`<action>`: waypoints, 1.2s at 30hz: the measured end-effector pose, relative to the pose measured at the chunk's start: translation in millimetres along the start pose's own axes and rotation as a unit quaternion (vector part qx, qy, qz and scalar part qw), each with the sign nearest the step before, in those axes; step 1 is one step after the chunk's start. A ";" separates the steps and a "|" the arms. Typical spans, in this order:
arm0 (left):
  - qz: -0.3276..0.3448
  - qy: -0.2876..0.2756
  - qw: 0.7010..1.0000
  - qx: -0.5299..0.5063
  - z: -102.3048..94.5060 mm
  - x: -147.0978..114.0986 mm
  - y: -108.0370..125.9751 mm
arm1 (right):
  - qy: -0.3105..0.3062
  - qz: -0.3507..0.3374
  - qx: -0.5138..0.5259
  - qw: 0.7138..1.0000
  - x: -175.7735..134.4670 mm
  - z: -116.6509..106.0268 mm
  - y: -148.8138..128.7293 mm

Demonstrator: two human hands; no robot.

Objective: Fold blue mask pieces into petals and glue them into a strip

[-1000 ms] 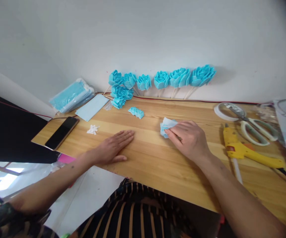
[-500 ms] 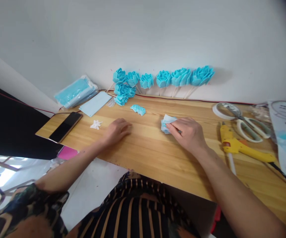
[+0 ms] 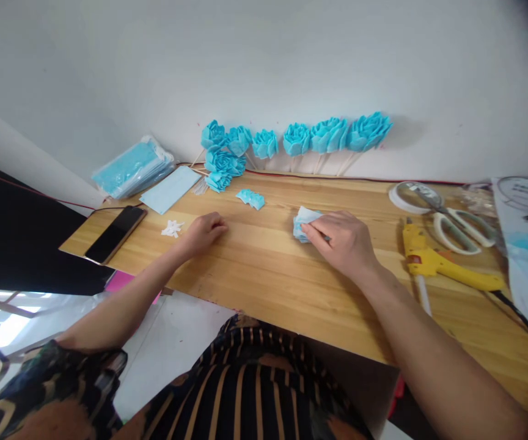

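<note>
My right hand [image 3: 344,241] pinches a small stack of light blue and white fabric pieces [image 3: 304,221] between thumb and fingers, low over the wooden table; part of the stack is hidden by the hand. My left hand [image 3: 205,233] rests on the table with its fingers curled in, and nothing shows in them. Just left of it lies a little heap of white bits [image 3: 172,228]. Between the hands and farther back sits a scalloped bright blue piece [image 3: 250,198].
Blue fabric flowers [image 3: 328,135] on sticks lean along the wall. At left are a bag of masks [image 3: 133,165], a pale blue sheet [image 3: 169,189] and a phone [image 3: 116,233]. At right lie a yellow glue gun [image 3: 447,266], scissors [image 3: 461,226] and a tape roll [image 3: 396,200].
My left hand has drawn a little to the left and its fingers have curled in more. My right hand keeps its pinch on the fabric pieces. The view has shifted slightly.
</note>
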State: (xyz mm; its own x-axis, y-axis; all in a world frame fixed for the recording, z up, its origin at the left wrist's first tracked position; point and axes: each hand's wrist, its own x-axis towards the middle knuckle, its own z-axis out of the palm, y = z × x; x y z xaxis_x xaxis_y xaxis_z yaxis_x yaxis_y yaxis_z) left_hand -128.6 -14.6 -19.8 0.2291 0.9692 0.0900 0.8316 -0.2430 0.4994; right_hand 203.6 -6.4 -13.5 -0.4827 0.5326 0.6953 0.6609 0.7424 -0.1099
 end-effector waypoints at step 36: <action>-0.205 -0.293 0.932 0.056 50.7 -224.7 -40.3 | 0.016 -0.009 0.006 1.000 2.3 -4.4 -3.4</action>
State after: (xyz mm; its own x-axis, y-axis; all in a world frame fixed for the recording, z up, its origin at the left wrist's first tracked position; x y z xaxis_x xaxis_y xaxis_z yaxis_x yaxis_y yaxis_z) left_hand -187.9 -224.5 -103.9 0.0897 0.8010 -0.5920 0.9504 0.1089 0.2913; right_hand 202.8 -9.5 -8.4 -0.4753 0.5067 0.7193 0.6452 0.7566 -0.1066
